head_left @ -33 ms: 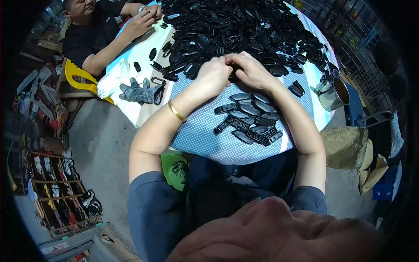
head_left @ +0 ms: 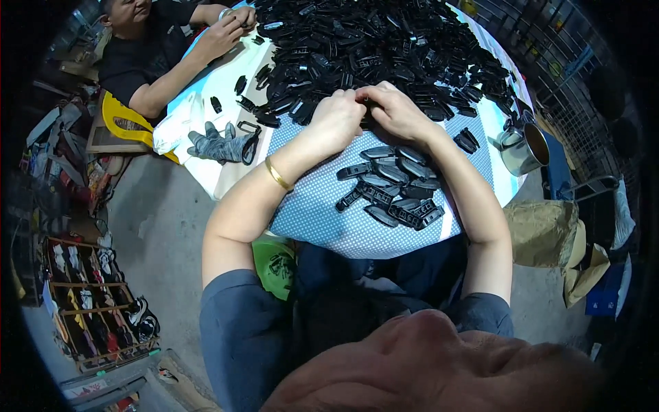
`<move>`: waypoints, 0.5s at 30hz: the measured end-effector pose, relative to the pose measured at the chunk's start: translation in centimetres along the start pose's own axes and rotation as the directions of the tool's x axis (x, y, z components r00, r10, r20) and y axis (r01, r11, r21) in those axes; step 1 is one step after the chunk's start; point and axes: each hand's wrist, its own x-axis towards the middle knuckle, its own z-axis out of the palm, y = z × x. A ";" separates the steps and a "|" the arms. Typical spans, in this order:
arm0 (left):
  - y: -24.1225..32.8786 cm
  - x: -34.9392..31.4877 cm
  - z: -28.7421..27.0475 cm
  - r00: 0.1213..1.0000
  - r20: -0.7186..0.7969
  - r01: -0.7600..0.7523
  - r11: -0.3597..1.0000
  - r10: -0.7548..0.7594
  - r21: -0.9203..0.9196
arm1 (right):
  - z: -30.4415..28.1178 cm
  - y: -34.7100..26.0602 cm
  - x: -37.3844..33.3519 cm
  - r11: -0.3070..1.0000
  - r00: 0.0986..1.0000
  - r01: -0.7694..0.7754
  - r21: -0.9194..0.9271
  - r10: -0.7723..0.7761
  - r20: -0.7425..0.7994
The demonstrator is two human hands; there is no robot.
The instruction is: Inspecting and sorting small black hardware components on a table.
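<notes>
My left hand [head_left: 336,118] and my right hand [head_left: 399,113] meet at the near edge of a large heap of black plastic parts [head_left: 357,48]. The fingers of both are curled and pinched together, fingertips almost touching. What sits between them is hidden by the fingers and the dark parts behind. Between my forearms, a smaller group of long, rounded black plastic parts [head_left: 391,173] lies on the blue-and-white patterned tablecloth [head_left: 322,223]. A few more such parts [head_left: 467,140] rest right of my right wrist.
A grey glove [head_left: 218,145] lies left of my left forearm. At the right edge stands a metal cup [head_left: 527,152]. Across at the far left, another person's hands [head_left: 230,31] work over the table, near a yellow chair [head_left: 123,122]. A brown sack [head_left: 542,232] is at the right.
</notes>
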 end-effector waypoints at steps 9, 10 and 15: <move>-2.8 0.2 -6.2 0.963 0.245 0.203 0.895 -0.110 -0.397 | 0.8 -1.3 0.9 0.962 0.981 0.192 -0.196 -0.191 0.027; -3.5 0.0 -6.7 0.967 0.244 0.189 0.863 -0.080 -0.469 | 1.1 -1.5 1.1 0.936 0.973 0.227 -0.268 -0.208 0.100; -5.2 0.2 -6.4 0.945 0.281 0.314 0.694 -0.166 -0.648 | 0.4 -3.7 1.2 0.848 0.961 0.231 -0.478 -0.122 0.248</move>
